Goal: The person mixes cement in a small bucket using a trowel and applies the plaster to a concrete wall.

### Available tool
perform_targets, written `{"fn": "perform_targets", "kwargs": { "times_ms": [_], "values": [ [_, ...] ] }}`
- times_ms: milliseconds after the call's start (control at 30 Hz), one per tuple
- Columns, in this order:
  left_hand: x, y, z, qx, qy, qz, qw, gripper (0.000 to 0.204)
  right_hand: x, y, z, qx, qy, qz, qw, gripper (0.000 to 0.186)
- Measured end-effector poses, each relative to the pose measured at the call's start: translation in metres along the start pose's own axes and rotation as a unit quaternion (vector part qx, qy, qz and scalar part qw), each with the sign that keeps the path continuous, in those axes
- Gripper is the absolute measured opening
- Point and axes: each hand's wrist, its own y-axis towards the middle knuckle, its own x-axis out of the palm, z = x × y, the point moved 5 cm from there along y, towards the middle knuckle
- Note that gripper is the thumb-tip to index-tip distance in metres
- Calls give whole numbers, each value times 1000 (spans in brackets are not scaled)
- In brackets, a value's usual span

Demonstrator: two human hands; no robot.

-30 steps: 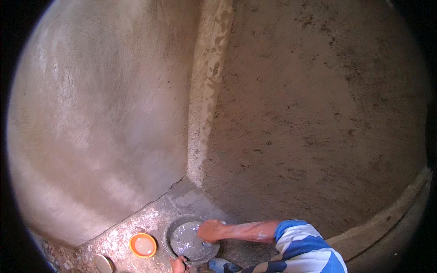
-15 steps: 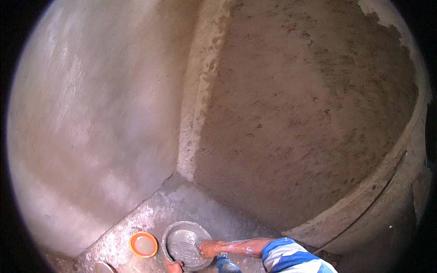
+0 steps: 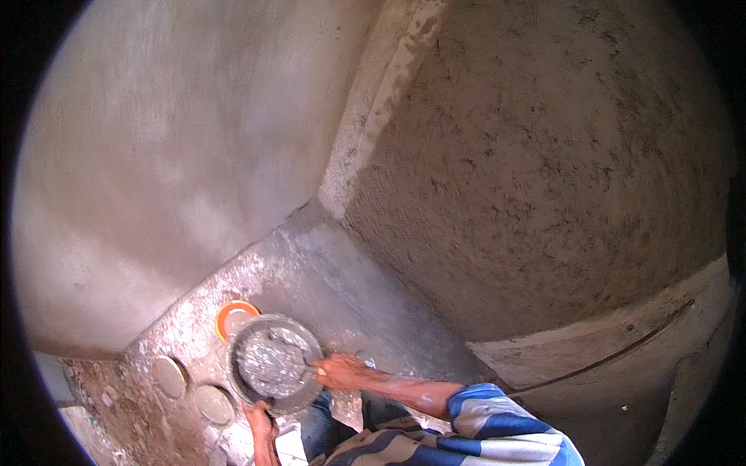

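A round grey basin (image 3: 235, 378) holds wet, glossy grey mortar (image 3: 272, 361). My left hand (image 3: 261, 418) is closed on the basin's near rim. From the right, my right hand (image 3: 342, 371) reaches over the basin's edge, its fingers wrapped round the pale handle of what looks like a trowel (image 3: 308, 368). The trowel's blade dips into the mortar and is mostly hidden. Just behind the basin, an orange bowl (image 3: 225, 314) with something pale inside is partly covered by it.
Two round, pale-topped containers (image 3: 169, 377) (image 3: 214, 405) stand left of the basin. Rubble (image 3: 109, 396) lies at the lower left. A smooth grey wall (image 3: 171, 179) meets a rough brown plastered wall (image 3: 544, 179) at a corner ahead. A dark rod-like line (image 3: 606, 357) runs along the right side.
The view has tilted downward, showing more floor and my legs. The basin now overlaps the orange bowl, from which it stood apart. A handle now shows in my right hand.
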Motion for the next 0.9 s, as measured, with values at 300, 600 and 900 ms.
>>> {"fn": "perform_targets", "kwargs": {
  "times_ms": [300, 600, 900],
  "values": [
    [-73, -20, -42, -4, 4, 81, 997, 29, -4, -2, -2, -120, 343, -311, 878, 31],
    [16, -101, -40, 50, 77, 189, 978, 13, -318, -206, 325, 246, 315, 423, 813, 20],
    [170, -86, -147, -101, 90, 24, 991, 20, -239, -197, 261, 34, -156, 130, 979, 24]
  ]
}}
